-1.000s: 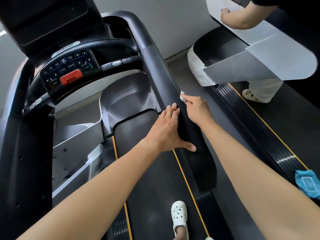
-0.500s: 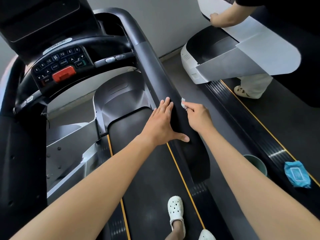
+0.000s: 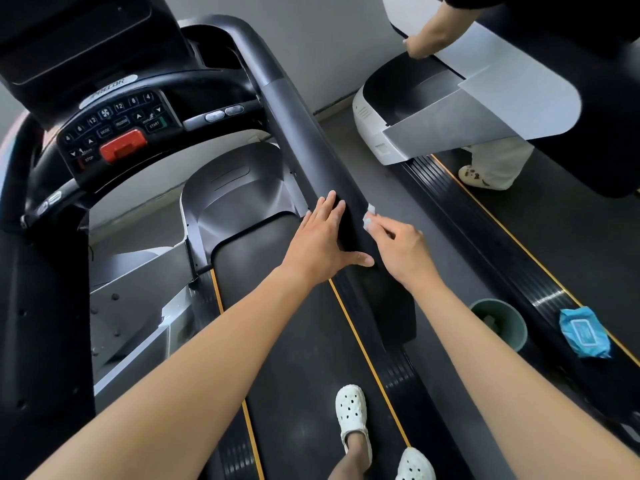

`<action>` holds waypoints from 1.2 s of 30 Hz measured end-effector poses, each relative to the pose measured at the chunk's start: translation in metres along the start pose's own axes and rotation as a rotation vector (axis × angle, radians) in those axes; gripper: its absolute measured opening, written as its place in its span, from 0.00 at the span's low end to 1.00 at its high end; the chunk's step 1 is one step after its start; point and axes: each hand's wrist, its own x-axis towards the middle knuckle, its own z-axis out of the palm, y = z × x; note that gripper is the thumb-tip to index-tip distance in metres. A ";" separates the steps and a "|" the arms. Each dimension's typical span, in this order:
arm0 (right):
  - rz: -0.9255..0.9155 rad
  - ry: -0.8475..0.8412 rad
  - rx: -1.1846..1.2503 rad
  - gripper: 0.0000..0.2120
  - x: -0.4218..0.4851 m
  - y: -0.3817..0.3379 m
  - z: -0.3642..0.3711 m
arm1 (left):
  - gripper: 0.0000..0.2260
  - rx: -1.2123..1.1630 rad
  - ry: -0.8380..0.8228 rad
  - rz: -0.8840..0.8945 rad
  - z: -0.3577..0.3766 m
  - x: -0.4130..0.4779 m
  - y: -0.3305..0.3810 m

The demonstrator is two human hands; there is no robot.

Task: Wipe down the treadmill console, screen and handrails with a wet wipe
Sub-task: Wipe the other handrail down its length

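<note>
On the handrail, the right hand is pinching the wet wipe against its outer side; the left hand is lying flat on top, fingers straight. Handrail wiping is underway; next probably calls for sliding the wipe along.

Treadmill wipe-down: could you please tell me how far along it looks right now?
Done: nothing shows it; no surface looks visibly wet. In hand: the right hand pinches the wipe against the right handrail while the left hand rests flat on that rail. Left: possibly the console and screen, which no hand is near; whether they were wiped already cannot be told.
</note>
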 end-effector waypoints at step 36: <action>0.034 0.216 0.066 0.03 -0.110 0.105 0.012 | 0.43 0.337 0.187 0.223 0.088 -0.086 0.026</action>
